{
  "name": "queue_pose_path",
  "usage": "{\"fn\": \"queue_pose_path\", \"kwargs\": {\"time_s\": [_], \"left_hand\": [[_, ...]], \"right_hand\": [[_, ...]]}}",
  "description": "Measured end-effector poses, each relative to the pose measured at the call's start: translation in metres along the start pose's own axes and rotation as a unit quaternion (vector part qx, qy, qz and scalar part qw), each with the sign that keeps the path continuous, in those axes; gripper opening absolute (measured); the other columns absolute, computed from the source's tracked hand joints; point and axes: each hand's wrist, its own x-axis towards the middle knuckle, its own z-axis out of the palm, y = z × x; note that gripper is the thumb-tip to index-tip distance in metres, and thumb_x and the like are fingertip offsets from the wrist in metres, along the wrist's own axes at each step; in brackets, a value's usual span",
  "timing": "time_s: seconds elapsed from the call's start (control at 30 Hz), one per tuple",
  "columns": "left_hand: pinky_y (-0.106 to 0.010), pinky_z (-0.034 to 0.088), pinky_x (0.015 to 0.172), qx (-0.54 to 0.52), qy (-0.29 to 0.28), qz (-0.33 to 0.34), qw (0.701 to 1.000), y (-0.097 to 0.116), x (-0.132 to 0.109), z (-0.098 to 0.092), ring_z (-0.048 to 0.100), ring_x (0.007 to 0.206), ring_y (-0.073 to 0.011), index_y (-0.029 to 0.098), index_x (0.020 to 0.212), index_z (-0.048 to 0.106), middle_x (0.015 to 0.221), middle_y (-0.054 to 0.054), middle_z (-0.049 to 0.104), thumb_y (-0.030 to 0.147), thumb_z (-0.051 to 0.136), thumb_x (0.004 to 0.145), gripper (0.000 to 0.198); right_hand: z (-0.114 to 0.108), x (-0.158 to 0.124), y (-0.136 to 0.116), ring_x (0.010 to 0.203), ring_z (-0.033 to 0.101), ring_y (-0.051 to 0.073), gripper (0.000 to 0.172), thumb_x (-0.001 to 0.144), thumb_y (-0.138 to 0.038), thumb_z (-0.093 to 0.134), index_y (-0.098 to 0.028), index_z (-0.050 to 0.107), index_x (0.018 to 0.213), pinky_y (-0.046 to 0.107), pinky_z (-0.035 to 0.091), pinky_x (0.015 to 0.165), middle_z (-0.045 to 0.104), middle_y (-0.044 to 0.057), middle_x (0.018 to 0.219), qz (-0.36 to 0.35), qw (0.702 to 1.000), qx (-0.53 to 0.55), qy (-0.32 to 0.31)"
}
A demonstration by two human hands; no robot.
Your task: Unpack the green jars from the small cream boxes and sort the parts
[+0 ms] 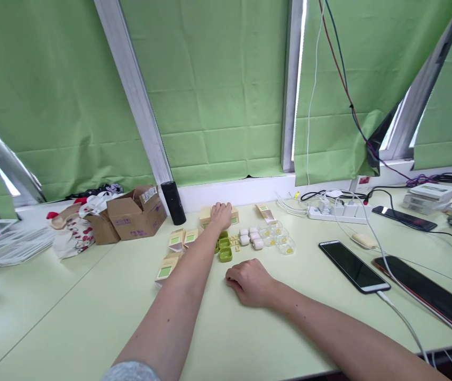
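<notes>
My left hand (221, 214) reaches far forward and rests on top of a small cream box (234, 216) near the back of the pale green table (91, 301), fingers curled over it. My right hand (250, 282) lies on the table closer to me, fingers curled under in a loose fist, with nothing seen in it. Between the hands sit green trays (225, 250), several white earbud cases (250, 236) and clear plastic shells (280, 238). Small cream and green cartons (169, 262) lie left of my left forearm.
An open cardboard box (135, 212) and a black cylinder (173, 202) stand at the back left. Phones (353, 266) on cables, a dark tablet (432, 290) and a power strip (336, 212) occupy the right. Green blinds (218, 90) cover the window behind.
</notes>
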Motion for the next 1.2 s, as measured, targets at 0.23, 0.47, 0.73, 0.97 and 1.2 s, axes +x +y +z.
{"fn": "queue_pose_path", "kwargs": {"time_s": [0.23,0.47,0.73,0.97,1.2], "left_hand": [[-0.041,0.041,0.1,-0.084,0.033,0.0,0.996,0.016,-0.009,-0.02,0.053,0.119,-0.0305,0.018,0.116,0.046,0.125,-0.016,0.057,0.017,0.064,0.087,0.034],[-0.033,0.045,0.103,-0.181,0.119,0.067,0.974,0.033,-0.059,-0.087,0.054,0.116,-0.0196,0.023,0.117,0.039,0.129,-0.01,0.051,0.018,0.061,0.092,0.034],[-0.042,0.05,0.105,-0.332,0.124,0.15,0.923,0.052,-0.183,-0.107,0.056,0.11,-0.0225,0.025,0.109,0.044,0.117,-0.007,0.053,0.013,0.057,0.09,0.026],[-0.041,0.052,0.095,-0.331,0.034,0.117,0.936,0.05,-0.236,-0.052,0.057,0.107,-0.0241,0.027,0.108,0.047,0.117,-0.008,0.054,0.008,0.05,0.088,0.027],[-0.05,0.041,0.12,-0.417,0.059,0.078,0.903,0.044,-0.241,-0.029,0.047,0.14,-0.0272,0.03,0.137,0.044,0.146,-0.011,0.048,0.016,0.059,0.09,0.051]], "right_hand": [[0.003,-0.001,0.0,0.071,0.063,0.015,0.01,0.094,-0.02,0.056,-0.02,0.065,0.089,0.03,0.021,0.06,0.076,0.002,0.088,-0.002,1.0,0.008,0.011],[-0.006,-0.002,0.013,0.075,0.063,0.016,0.012,0.09,-0.015,0.057,-0.02,0.068,0.091,0.028,0.028,0.063,0.076,0.003,0.09,0.021,0.996,0.049,0.074],[-0.03,-0.006,0.057,0.075,0.063,0.018,0.018,0.093,-0.016,0.054,-0.019,0.072,0.092,0.027,0.03,0.063,0.076,0.004,0.084,0.201,0.974,0.066,0.076],[-0.019,-0.018,0.066,0.072,0.06,0.016,0.017,0.09,-0.018,0.057,-0.019,0.073,0.085,0.025,0.032,0.064,0.073,0.003,0.078,0.198,0.974,0.111,0.028],[-0.014,-0.02,0.06,0.07,0.059,0.016,0.012,0.086,-0.017,0.058,-0.019,0.07,0.083,0.026,0.031,0.063,0.072,0.002,0.075,0.182,0.978,0.097,0.031]]}}
